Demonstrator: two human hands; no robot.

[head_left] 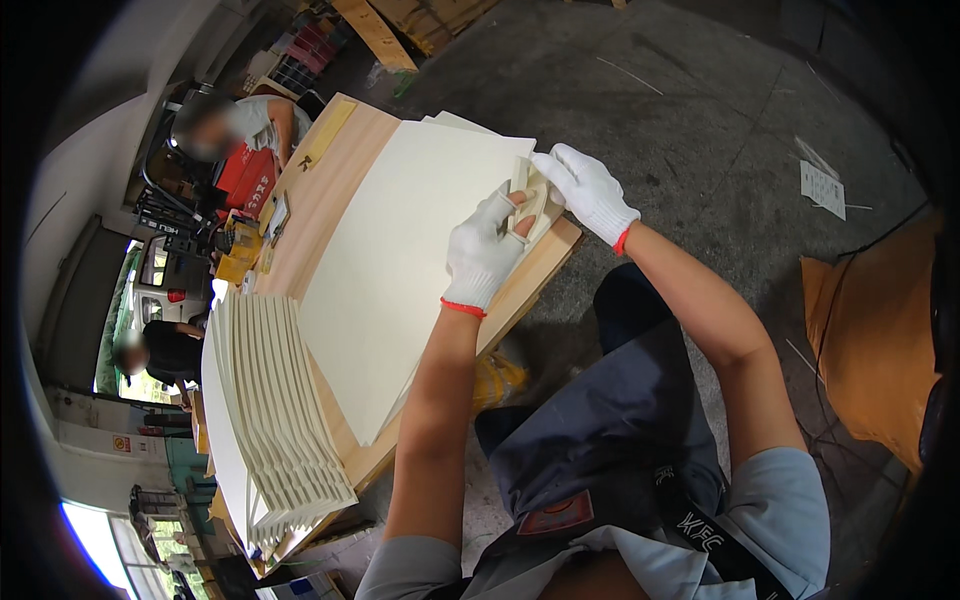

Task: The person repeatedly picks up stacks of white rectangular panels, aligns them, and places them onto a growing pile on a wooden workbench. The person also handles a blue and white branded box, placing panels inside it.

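The fingers [512, 222] of the left hand [483, 255], in a white glove with a red cuff, are curled together around a small pale block [530, 205], probably a sanding pad, pressed against the far right corner of the top cream sheet [400, 270]. The right hand [590, 190], gloved alike, lies over the far end of the same block with its fingers closed on it, so both hands clamp it, likely to keep it steady on the sheet's edge. That sheet lies flat on a wooden worktop [330, 190], its corner near the worktop's right edge where the hands reach it easily, with more sheets just beneath it. To the left, a fanned stack of cream sheets [275, 400] rests on the near left part of the worktop, apart from the sheet in hand. At the far left two other people [240, 125] stand by a red machine [250, 175]. A brown bag [870, 340] sits on the concrete floor [680, 110] at right.
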